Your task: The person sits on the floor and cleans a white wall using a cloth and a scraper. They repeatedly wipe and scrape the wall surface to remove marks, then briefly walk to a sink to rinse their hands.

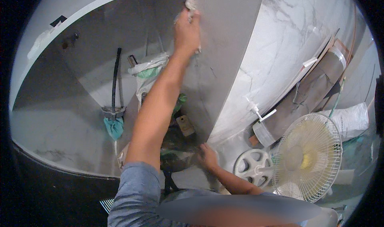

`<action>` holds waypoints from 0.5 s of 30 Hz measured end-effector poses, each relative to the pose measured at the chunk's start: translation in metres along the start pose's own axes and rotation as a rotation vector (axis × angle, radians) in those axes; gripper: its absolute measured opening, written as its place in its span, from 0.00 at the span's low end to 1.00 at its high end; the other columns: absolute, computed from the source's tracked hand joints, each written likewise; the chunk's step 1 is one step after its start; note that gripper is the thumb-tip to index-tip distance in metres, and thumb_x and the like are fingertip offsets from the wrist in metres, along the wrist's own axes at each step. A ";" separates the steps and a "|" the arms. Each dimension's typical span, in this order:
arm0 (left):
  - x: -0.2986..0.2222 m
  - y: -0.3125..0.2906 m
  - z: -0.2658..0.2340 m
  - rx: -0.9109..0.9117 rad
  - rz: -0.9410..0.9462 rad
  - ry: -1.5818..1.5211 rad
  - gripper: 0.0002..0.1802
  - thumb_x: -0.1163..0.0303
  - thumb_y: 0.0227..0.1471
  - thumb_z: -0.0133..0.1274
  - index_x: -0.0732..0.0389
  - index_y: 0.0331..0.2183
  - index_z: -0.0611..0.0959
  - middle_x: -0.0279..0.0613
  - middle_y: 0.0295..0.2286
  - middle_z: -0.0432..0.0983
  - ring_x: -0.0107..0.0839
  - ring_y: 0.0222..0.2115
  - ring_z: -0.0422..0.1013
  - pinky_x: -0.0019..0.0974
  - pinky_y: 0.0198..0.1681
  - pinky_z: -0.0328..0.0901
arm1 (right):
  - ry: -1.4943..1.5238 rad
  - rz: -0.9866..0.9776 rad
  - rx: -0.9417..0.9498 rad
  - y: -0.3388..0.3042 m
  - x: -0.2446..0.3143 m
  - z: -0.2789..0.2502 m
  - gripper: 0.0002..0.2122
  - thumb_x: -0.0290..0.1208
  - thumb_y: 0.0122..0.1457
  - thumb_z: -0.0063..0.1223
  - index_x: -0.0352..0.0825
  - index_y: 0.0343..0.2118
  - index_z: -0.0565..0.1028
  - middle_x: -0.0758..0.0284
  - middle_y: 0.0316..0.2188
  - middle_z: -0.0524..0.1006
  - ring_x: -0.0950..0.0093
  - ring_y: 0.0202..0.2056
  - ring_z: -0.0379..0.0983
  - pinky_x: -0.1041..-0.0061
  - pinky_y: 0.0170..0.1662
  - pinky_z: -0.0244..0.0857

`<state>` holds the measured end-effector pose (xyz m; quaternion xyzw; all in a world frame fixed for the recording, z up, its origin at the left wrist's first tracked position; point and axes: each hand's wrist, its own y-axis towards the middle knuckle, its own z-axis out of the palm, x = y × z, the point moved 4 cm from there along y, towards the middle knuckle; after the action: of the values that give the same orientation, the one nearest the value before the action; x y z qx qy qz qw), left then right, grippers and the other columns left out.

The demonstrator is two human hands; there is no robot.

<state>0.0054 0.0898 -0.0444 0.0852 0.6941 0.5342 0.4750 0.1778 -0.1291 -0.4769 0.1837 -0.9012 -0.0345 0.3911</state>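
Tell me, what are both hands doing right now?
Left hand presses a rag on the grey panel. Right hand braces its lower edge. Fan stands close by.

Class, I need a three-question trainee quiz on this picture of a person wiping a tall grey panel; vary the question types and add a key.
1. True or false: the left hand presses a crumpled whitish rag on the tall grey panel.
2. The right hand rests: A) low by the panel's base, B) on the white pedestal fan.
3. What colour cloth hangs below the black-handled tool?

Key: 1 true; 2 A; 3 teal.
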 end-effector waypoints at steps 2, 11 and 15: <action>0.019 0.032 -0.005 0.081 -0.223 -0.042 0.20 0.60 0.64 0.50 0.64 0.50 0.82 0.57 0.43 0.82 0.54 0.46 0.77 0.45 0.52 0.67 | -0.012 -0.005 0.012 -0.003 -0.003 0.006 0.15 0.30 0.55 0.60 0.35 0.46 0.74 0.53 0.47 0.75 0.46 0.44 0.74 0.52 0.46 0.70; -0.032 -0.010 -0.006 0.109 0.004 -0.146 0.24 0.72 0.59 0.54 0.62 0.57 0.77 0.57 0.52 0.77 0.54 0.56 0.72 0.45 0.60 0.65 | 0.003 0.017 0.090 0.002 0.006 -0.003 0.17 0.30 0.56 0.60 0.36 0.48 0.73 0.55 0.47 0.74 0.47 0.45 0.74 0.53 0.46 0.71; -0.057 -0.052 -0.009 0.024 0.350 -0.095 0.26 0.73 0.59 0.54 0.61 0.59 0.75 0.57 0.55 0.75 0.52 0.59 0.70 0.45 0.62 0.64 | 0.012 -0.049 -0.038 0.003 0.014 -0.007 0.12 0.27 0.54 0.59 0.35 0.41 0.74 0.55 0.41 0.75 0.48 0.41 0.75 0.52 0.42 0.69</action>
<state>0.0492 0.0268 -0.0554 0.2355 0.6517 0.5957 0.4062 0.1733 -0.1304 -0.4617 0.1987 -0.8932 -0.0603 0.3988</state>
